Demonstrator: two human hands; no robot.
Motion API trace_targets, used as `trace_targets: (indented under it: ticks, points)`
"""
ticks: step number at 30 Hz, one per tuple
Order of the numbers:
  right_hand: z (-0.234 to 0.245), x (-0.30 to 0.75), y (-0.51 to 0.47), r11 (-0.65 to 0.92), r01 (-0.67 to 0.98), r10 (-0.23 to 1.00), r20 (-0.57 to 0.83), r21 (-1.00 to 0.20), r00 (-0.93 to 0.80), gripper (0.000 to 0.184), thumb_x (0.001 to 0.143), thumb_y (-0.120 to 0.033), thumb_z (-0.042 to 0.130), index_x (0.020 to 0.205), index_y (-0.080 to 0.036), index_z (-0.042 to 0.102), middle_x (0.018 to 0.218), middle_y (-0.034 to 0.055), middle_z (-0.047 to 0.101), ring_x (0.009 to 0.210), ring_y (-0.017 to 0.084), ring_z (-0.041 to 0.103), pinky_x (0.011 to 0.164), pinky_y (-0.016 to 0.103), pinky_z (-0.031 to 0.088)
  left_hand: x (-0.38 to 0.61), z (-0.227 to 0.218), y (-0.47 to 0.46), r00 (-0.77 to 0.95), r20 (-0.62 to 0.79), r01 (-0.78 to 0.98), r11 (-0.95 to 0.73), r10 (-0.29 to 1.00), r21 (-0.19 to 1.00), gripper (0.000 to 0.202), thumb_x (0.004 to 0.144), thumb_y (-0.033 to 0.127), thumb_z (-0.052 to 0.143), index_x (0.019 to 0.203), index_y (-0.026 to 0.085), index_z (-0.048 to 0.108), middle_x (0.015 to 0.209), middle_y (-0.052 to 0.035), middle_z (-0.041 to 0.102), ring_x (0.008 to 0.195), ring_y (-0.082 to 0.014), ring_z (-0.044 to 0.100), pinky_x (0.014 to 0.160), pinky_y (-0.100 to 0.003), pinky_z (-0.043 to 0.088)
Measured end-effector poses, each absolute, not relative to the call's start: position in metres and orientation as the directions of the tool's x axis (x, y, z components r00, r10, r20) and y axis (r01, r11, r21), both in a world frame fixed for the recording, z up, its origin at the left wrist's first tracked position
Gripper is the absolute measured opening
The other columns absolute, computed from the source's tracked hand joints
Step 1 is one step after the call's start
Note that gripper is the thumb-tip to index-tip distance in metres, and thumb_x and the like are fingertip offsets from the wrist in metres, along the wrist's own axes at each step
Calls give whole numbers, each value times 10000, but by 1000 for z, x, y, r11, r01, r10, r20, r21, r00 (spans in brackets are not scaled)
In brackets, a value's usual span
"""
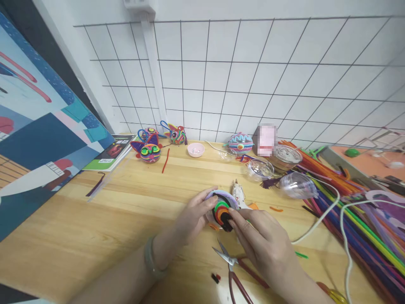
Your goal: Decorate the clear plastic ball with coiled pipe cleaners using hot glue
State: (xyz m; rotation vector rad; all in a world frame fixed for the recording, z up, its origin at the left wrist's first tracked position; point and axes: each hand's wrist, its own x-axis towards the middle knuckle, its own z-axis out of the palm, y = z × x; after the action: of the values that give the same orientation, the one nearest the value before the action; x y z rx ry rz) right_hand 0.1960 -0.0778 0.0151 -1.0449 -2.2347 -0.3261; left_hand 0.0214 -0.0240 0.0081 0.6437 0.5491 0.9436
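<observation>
My left hand (193, 214) cups a round ball wrapped in pipe cleaners (220, 207), with lilac, green, orange, red and black rings showing on its face. My right hand (265, 240) comes in from the right, its fingers pressed together on the black centre of the ball. Both hands hover just above the wooden table (95, 228). A white glue gun (239, 195) lies right behind the ball. Red-handled scissors (232, 266) lie open on the table below my right hand.
A big heap of coloured pipe cleaners (354, 198) fills the right side, crossed by a white cable (329, 211). Clear plastic half-spheres (297, 185), a pink bowl (195, 149) and finished colourful balls (149, 151) stand at the back. A painted board (34, 126) leans at left.
</observation>
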Motion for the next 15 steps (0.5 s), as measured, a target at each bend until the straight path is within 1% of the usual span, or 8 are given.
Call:
trace_targets:
  ticks: [4,8,10,12,15]
  points:
    - [18,194,-78,651,758,592,658,-51,-465,252,908,-122,517,1152,-90,569,860,126,654,726,197,538,621,328,435,21,7,-25,468,-166,-545,431,868,719,531,707,265,740,1183,133,548,1030,-94,663,900,-192,600,825,-311,443]
    - [17,194,-77,648,760,594,657,-49,-465,233,912,-128,510,1132,-93,579,864,129,654,722,200,532,618,330,431,21,8,-25,454,-189,-527,433,871,731,599,708,331,734,1220,118,507,1057,-118,651,923,-207,596,816,-318,447]
    - [16,194,-77,652,756,591,656,-47,-469,240,910,-122,512,1139,-87,574,867,132,654,724,202,532,618,333,431,21,9,-25,436,-193,-522,421,879,742,623,705,350,733,1231,123,489,1066,-117,641,933,-209,592,808,-315,449]
    - [15,195,-77,657,753,583,662,-43,-471,264,902,-108,519,1163,-83,560,872,131,655,732,204,537,620,334,431,21,9,-25,414,-187,-513,398,891,761,611,711,361,728,1226,143,482,1036,-92,636,905,-188,590,786,-297,449]
    - [14,195,-77,662,749,563,676,-25,-475,316,890,-86,531,1206,-79,535,874,125,658,733,205,547,618,335,428,20,9,-25,406,-157,-492,361,900,792,514,727,359,715,1159,174,507,966,-44,626,838,-147,579,751,-267,443]
